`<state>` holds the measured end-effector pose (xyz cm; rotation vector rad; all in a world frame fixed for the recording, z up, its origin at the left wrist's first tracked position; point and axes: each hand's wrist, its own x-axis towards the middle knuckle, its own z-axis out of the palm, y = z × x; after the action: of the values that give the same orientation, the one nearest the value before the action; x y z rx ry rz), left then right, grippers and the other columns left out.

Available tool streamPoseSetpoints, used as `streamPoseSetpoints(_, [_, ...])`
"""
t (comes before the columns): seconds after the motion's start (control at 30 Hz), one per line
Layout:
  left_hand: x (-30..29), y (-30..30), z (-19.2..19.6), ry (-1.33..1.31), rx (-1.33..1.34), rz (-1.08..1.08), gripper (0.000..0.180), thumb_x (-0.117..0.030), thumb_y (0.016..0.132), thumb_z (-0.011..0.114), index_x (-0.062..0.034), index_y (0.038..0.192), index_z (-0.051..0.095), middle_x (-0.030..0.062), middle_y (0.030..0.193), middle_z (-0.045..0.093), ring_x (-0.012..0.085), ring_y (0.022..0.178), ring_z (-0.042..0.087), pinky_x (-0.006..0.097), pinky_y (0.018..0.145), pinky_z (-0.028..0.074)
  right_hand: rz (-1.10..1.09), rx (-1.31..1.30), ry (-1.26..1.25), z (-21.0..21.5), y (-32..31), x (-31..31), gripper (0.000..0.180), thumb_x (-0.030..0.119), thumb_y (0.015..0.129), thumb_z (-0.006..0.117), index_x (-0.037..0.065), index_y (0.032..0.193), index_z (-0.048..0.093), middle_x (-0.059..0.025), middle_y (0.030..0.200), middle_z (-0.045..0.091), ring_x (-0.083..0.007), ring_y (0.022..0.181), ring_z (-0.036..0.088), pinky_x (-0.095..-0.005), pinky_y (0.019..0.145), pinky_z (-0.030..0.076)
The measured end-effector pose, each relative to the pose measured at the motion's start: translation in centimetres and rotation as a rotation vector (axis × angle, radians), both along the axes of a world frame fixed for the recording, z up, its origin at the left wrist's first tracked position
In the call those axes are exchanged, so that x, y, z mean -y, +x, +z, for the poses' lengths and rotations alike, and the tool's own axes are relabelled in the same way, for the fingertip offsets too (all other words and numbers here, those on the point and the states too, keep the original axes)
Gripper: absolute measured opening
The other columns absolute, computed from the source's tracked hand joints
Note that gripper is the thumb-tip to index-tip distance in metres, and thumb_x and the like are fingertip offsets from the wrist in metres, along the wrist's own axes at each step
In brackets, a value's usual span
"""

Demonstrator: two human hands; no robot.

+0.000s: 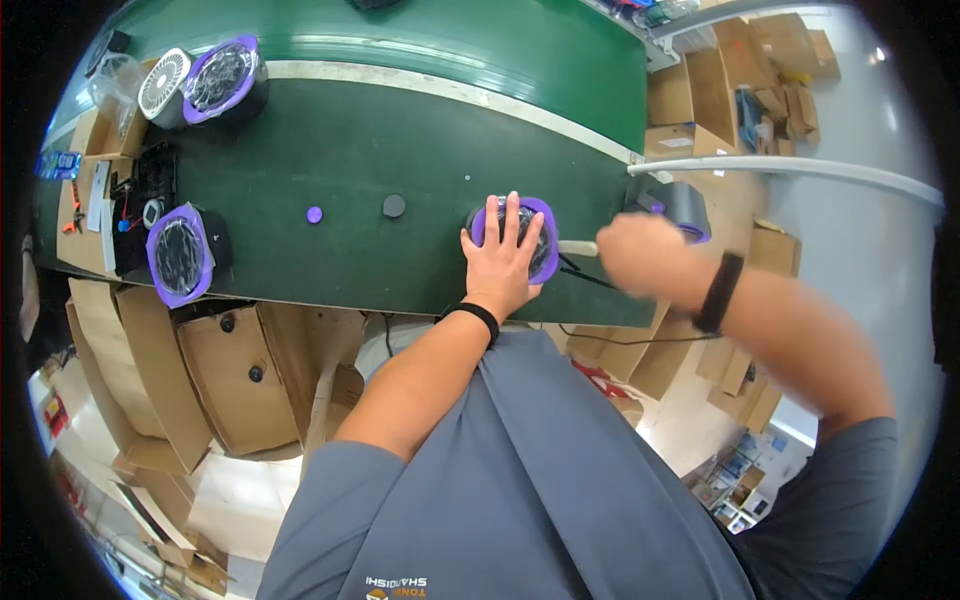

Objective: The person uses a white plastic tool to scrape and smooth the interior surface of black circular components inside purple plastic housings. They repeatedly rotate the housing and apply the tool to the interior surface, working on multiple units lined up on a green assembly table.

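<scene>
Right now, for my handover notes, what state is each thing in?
Left hand: open, spread on central unit
Central unit: partly covered
Right hand: blurred, closed, seemingly around pale tool
Purple disc: loose on table
Black disc: loose on table
Left unit: unheld, front film-covered
Upper unit: unheld, front film-covered
Box: open
</scene>
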<state>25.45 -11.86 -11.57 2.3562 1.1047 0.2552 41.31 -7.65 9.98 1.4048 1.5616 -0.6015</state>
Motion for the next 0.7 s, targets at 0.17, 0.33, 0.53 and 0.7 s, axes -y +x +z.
streamPoseSetpoints(0.17, [0.4, 0.4, 0.0, 0.036, 0.012, -0.02, 0.117, -0.053, 0.064, 0.096, -0.0305, 0.166, 0.042, 0.021, 0.179, 0.021, 0.049, 0.164, 0.017, 0.083, 0.111, 0.037, 0.025, -0.045, 0.006, -0.7, 5.0, -3.5, 0.019, 0.015, 0.089, 0.071, 0.001, 0.095, 0.082, -0.0239, 0.102, 0.08, -0.0404, 0.098, 0.08, -0.0505, 0.084, 0.065])
streamPoseSetpoints(0.33, [0.1, 0.1, 0.2, 0.02, -0.023, -0.022, 0.116, -0.053, 0.064, 0.096, -0.0311, 0.165, 0.043, 0.0209, 0.179, 0.021, 0.0502, 0.164, 0.017, 0.084, 0.111, 0.036, 0.095, -0.012, 0.077, -0.3, 1.9, -2.0, 0.016, 0.01, 0.087, 0.073, 0.004, 0.097, 0.083, -0.0205, 0.103, 0.081, -0.0391, 0.099, 0.08, -0.0493, 0.085, 0.064])
streamPoseSetpoints(0.53, [0.2, 0.4, 0.4, 0.056, -0.062, -0.02, 0.112, -0.057, 0.068, 0.092, -0.0319, 0.166, 0.044, 0.0214, 0.178, 0.022, 0.052, 0.163, 0.017, 0.086, 0.11, 0.033, -0.061, -0.093, 0.039, 1.3, 2.5, 1.1, 0.017, 0.008, 0.089, 0.07, 0.004, 0.097, 0.083, -0.0213, 0.104, 0.081, -0.0398, 0.1, 0.08, -0.0503, 0.087, 0.064])
streamPoseSetpoints(0.7, [0.1, 0.6, 0.7, 0.064, -0.141, -0.025, 0.111, -0.06, 0.069, 0.09, -0.0317, 0.166, 0.044, 0.0214, 0.179, 0.02, 0.0518, 0.163, 0.016, 0.085, 0.113, 0.029, -0.255, -0.162, 0.102, 0.8, 3.4, 5.0, 0.024, 0.006, 0.09, 0.066, 0.003, 0.11, 0.08, -0.0244, 0.106, 0.08, -0.0414, 0.099, 0.079, -0.0513, 0.087, 0.063])
